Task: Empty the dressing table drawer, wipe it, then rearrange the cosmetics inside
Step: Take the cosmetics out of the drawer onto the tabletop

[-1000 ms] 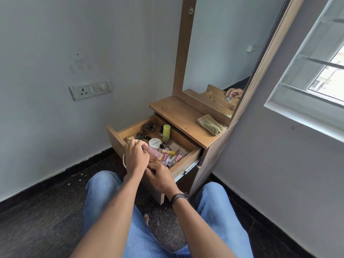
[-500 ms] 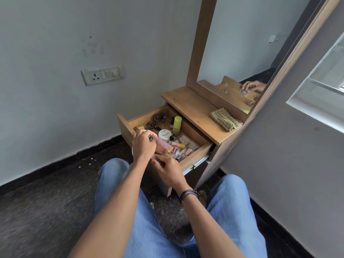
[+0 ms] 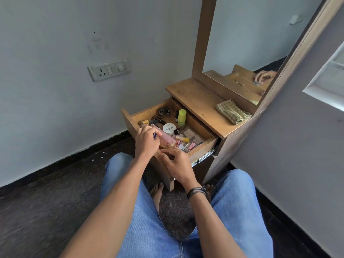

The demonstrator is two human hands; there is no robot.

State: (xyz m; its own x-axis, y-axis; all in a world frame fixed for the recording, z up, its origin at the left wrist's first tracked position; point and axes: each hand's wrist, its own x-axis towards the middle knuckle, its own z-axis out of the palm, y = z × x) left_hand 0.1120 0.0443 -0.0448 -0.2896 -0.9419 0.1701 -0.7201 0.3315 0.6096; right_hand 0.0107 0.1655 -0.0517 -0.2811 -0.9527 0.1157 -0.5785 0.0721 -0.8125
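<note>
The wooden drawer of the dressing table stands pulled out, full of cosmetics. Inside lie a white round jar, a yellow-green bottle, a pink tube, small dark pots and several little bottles. My left hand reaches into the near left corner, fingers closed around a small purple-tipped item. My right hand hovers at the drawer's front edge, fingers apart and curled, with nothing in it. A folded checked cloth rests on the table top.
A tall mirror rises behind the table top and reflects a hand. The wall on the left carries a socket plate. A window sill juts out at the right. My knees in jeans flank the drawer over the dark floor.
My head has tilted, so the table sits further right in view. My left hand stays in the drawer's near left corner. My right hand's fingers have spread a little.
</note>
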